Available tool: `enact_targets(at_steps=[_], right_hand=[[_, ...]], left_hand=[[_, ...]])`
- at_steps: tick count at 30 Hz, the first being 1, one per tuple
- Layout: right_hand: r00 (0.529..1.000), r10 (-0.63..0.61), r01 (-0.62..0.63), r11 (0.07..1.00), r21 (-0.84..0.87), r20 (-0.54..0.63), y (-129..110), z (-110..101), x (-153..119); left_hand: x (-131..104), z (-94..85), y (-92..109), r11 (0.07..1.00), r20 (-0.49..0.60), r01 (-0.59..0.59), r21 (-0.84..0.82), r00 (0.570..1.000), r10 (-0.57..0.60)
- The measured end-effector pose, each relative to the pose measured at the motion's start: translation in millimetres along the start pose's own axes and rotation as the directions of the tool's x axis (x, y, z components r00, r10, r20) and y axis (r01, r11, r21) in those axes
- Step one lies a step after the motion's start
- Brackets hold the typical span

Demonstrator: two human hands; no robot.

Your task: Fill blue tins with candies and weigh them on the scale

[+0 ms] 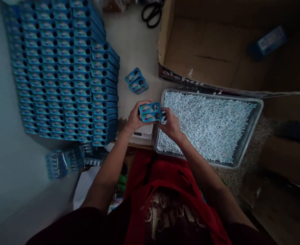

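Two small blue boxes (150, 112), side by side, are held between my two hands over the table. My left hand (134, 117) wraps round their left end, and my right hand (170, 124) grips the right end near their dark round holes. Partly under the hands lies a white scale (143, 132) with a small display. Just to the right, a metal tray (250, 136) holds a layer of small pale blue and white pieces (203, 126). Beyond my hands, a few more blue boxes (137, 81) lie on the table (124, 41).
Stacked blue boxes (63, 75) form a tall block on the left. An open cardboard box (201, 44) at the upper right contains a blue box (271, 41). Black-handled scissors (152, 14) lie at the top. Blue packs (60, 165) sit below the stack.
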State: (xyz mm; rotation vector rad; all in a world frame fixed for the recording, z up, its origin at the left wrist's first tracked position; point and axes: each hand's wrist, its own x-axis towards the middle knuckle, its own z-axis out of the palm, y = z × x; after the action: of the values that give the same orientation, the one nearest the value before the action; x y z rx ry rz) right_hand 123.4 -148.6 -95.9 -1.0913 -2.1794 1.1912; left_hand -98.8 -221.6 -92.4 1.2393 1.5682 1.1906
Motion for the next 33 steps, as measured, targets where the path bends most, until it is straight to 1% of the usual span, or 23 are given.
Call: enact_targets(at_steps=[2, 3, 5, 7, 9, 11, 13, 15, 17, 18, 19, 20, 22, 24, 25, 26, 27, 28, 30, 31, 33], right_hand=[[0.997, 0.072, -0.07, 0.995, -0.065, 0.025, 6, 28, 26], [0.995, 0.091, -0.088, 0.991, -0.099, 0.027, 10, 37, 37], [0.996, 0.089, -0.082, 0.984, -0.159, 0.034, 23, 48, 57], [0.996, 0.061, -0.046, 0.977, -0.209, 0.063, 36, 49, 72], [0.994, 0.04, -0.016, 0.971, -0.237, 0.097, 45, 42, 79], [0.993, 0.017, 0.011, 0.972, -0.235, 0.118, 47, 32, 76], [0.994, -0.023, 0.046, 0.975, -0.216, 0.109, 42, 20, 61], [0.994, -0.066, 0.082, 0.978, -0.192, 0.088, 30, 11, 36], [0.992, -0.069, 0.086, 0.981, -0.174, 0.102, 14, 11, 9], [0.991, -0.052, 0.073, 0.983, -0.168, 0.126, 7, 15, -4], [0.988, -0.026, 0.051, 0.985, -0.164, 0.152, 0, 22, -14], [0.985, 0.009, 0.02, 0.986, -0.164, 0.174, -6, 31, -21], [0.979, 0.084, -0.053, 0.984, -0.167, 0.186, -14, 50, -28], [0.98, 0.134, -0.108, 0.98, -0.168, 0.15, -18, 58, -30], [0.983, 0.144, -0.123, 0.977, -0.172, 0.117, -17, 56, -32], [0.987, 0.143, -0.128, 0.975, -0.182, 0.072, -15, 50, -35], [0.991, 0.133, -0.126, 0.972, -0.198, 0.019, -11, 39, -40], [0.993, 0.113, -0.118, 0.968, -0.221, -0.036, -4, 25, -47], [0.991, 0.053, -0.085, 0.955, -0.284, -0.119, 14, -8, -67], [0.991, 0.009, -0.051, 0.947, -0.319, -0.132, 25, -23, -79], [0.995, -0.058, 0.02, 0.916, -0.4, -0.082, 48, -46, -101]], left_hand=[[8, -16.3, -18, 0.999, -0.055, -0.04, 0.019, 0.998, 0.041], [13, -20.8, -29, 0.999, -0.078, -0.048, 0.012, 0.996, 0.049], [24, -23.2, -53, 0.998, -0.102, -0.045, -0.033, 0.994, 0.042], [35, -20.8, -74, 0.996, -0.087, -0.036, -0.08, 0.996, 0.029], [45, -19.2, -88, 0.993, -0.035, -0.035, -0.109, 0.999, 0.031], [50, -22.3, -95, 0.991, 0.012, -0.039, -0.125, 0.999, 0.041], [44, -30.6, -95, 0.989, 0.016, -0.039, -0.141, 0.999, 0.041], [24, -42.0, -88, 0.99, -0.017, -0.003, -0.144, 1.0, 0.001], [-10, -53.1, -78, 0.989, -0.098, 0.082, -0.125, 0.991, -0.095], [-30, -57.8, -72, 0.985, -0.163, 0.136, -0.109, 0.975, -0.153], [-50, -61.7, -67, 0.977, -0.242, 0.194, -0.094, 0.947, -0.211], [-70, -64.9, -62, 0.965, -0.322, 0.248, -0.084, 0.91, -0.261], [-106, -68.4, -53, 0.94, -0.434, 0.331, -0.081, 0.837, -0.332], [-136, -67.4, -43, 0.919, -0.482, 0.389, -0.071, 0.793, -0.373], [-149, -64.9, -38, 0.91, -0.49, 0.41, -0.064, 0.781, -0.387], [-161, -61.0, -32, 0.903, -0.488, 0.425, -0.061, 0.777, -0.398], [-174, -55.9, -26, 0.899, -0.477, 0.434, -0.058, 0.779, -0.407], [-186, -50.0, -21, 0.898, -0.46, 0.438, -0.048, 0.788, -0.409], [-210, -37.8, -13, 0.898, -0.438, 0.437, 0.048, 0.817, -0.374], [-221, -32.7, -11, 0.893, -0.441, 0.433, 0.124, 0.83, -0.341], [-236, -26.6, -17, 0.865, -0.466, 0.424, 0.269, 0.843, -0.269]])
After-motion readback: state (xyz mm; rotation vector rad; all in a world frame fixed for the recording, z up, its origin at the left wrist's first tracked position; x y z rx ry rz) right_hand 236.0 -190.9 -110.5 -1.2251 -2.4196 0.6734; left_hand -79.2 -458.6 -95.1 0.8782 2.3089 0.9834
